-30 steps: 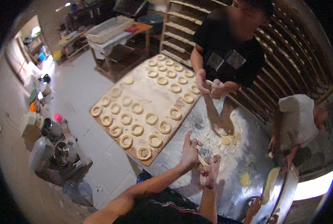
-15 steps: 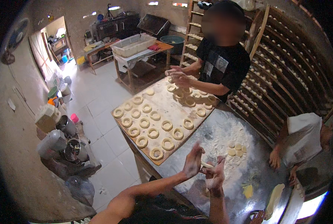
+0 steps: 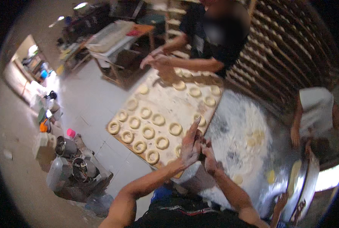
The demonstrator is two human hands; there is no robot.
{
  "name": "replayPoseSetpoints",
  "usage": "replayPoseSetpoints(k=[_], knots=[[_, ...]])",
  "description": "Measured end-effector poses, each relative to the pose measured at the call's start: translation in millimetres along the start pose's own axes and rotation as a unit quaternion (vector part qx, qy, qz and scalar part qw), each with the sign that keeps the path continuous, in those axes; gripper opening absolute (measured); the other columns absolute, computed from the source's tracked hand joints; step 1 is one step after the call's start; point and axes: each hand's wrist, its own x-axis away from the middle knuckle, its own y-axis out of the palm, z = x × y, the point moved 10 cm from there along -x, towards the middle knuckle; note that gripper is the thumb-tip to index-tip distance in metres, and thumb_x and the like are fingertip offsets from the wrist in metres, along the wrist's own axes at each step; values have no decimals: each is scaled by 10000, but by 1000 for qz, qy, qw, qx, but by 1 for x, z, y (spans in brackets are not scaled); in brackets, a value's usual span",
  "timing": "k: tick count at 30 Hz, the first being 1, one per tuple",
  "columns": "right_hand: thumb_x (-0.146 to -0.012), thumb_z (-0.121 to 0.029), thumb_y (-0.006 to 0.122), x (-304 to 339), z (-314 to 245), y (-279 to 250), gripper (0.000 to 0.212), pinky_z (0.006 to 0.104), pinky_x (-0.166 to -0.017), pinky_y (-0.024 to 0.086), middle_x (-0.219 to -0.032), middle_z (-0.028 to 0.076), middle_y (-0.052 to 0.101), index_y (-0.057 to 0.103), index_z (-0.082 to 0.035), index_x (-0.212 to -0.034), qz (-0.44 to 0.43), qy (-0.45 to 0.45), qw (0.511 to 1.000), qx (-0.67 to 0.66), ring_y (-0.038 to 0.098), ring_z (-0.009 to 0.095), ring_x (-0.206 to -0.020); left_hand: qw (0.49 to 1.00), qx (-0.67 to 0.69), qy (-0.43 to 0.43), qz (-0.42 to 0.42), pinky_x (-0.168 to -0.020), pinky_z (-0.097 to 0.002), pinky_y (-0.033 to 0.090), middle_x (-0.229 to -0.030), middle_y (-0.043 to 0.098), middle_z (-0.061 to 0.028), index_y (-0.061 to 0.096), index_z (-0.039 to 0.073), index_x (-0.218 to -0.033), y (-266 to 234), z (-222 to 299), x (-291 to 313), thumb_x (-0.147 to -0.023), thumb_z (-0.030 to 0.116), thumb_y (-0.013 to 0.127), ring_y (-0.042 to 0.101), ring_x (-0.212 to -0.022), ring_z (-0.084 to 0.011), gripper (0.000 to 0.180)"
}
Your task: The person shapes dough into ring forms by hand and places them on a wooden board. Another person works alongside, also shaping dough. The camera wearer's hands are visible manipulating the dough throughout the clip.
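My left hand (image 3: 190, 148) and my right hand (image 3: 209, 156), both dusted with flour, meet over the near right edge of a floured wooden board (image 3: 165, 95). One finger of the left hand points up, while its other fingers press in against the right hand. The right hand's fingers are curled. A small piece of pale dough is pinched between the hands, mostly hidden by fingers and blur. Rows of dough rings (image 3: 148, 128) lie on the board beyond and left of my hands. One flat dough disc (image 3: 143, 89) lies near the board's far left side.
Right of the board, a metal table (image 3: 230, 133) carries flour, several dough discs (image 3: 256, 136) and a long dough strip (image 3: 294, 176). A co-worker's hands (image 3: 158, 62) are over the board's far side. Another person's hand (image 3: 280, 202) is lower right. Buckets (image 3: 66, 146) stand left.
My hands have moved from over the metal table to the board's edge, still together. The co-worker's hands have shifted left and apart from the rings. The whole view has turned and blurred.
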Motion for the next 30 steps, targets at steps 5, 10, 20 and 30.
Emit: replayPoseSetpoints(k=[5, 10, 20, 30], knots=[[-844, -119, 452, -43, -13, 6, 218, 283, -785, 396, -929, 21, 375, 349, -93, -1034, 48, -52, 997, -21, 414, 107, -838, 998, -13, -32, 61, -580, -286, 398, -758, 435, -26, 360, 24, -1411, -39, -39, -22, -920, 90, 469, 424, -672, -143, 507], [-889, -189, 445, -88, -10, 20, 175, 280, -705, 374, -892, 19, 331, 348, -100, -1004, 71, -51, 992, 90, 369, 111, -792, 998, -25, -56, -25, -600, -307, 410, -751, 433, -45, 427, -8, -1351, -42, -51, -43, -904, 0, 483, 456, -690, -152, 451], [-905, -193, 386, -132, -36, 21, 163, 326, -843, 382, -920, 47, 341, 344, -68, -1001, 134, -120, 966, 186, 380, 153, -891, 990, -85, -107, -27, -718, -357, 473, -872, 565, -158, 412, 52, -1372, -55, -90, -80, -958, 60, 413, 578, -783, -263, 414], [-921, -74, 425, -121, -74, -20, 412, 384, -836, 500, -1038, 247, 601, 287, 52, -1288, 251, -289, 802, 458, 633, 301, -943, 960, -253, -112, -30, -828, -407, 454, -951, 585, -195, 467, 18, -1306, -89, -148, -130, -980, 265, 465, 579, -871, -345, 409]])
